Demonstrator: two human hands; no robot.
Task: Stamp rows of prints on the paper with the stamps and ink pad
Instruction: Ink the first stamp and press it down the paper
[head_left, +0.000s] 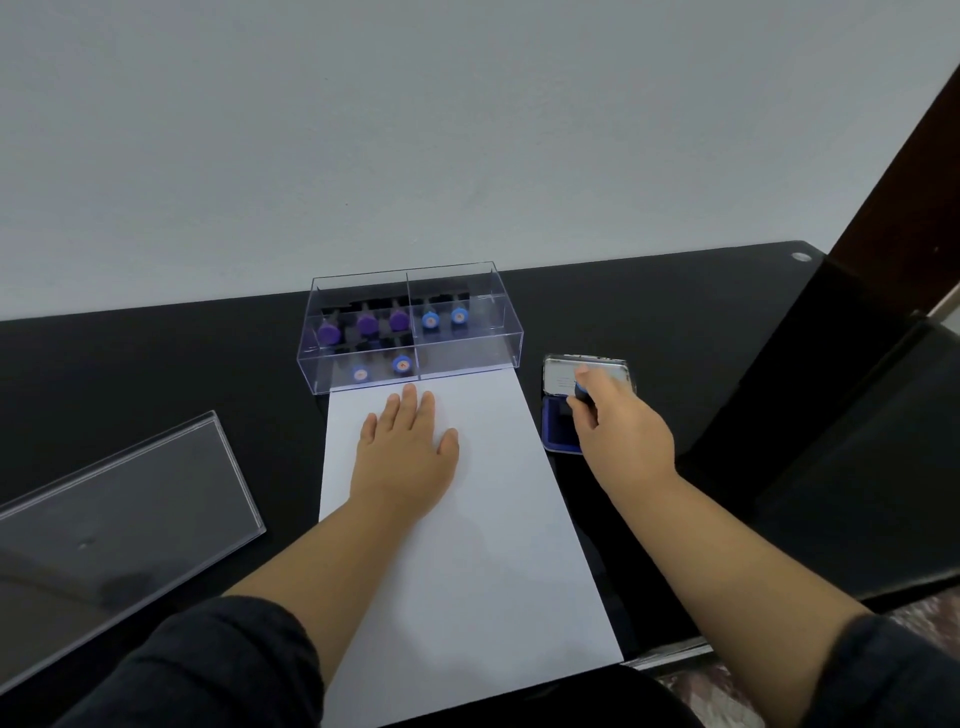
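Pressed flat on the upper part of the blank paper (467, 545), fingers straight and spread: the left hand (402, 449), pinning the sheet to the black desk (156, 364). Pinched in the curled fingers of the right hand (618, 431), a blue-capped stamp (581, 391), set down on the open ink pad (561, 421) just off the sheet's right edge. No prints on the page yet (inking judged to be the step in hand). Directly left of the stamp, the paper, its long axis running away from the person; right hand nearer to both pad and stamp. Behind the sheet's far edge, a clear box (410, 327) of purple and blue stamps; far left, its lid (119, 519).
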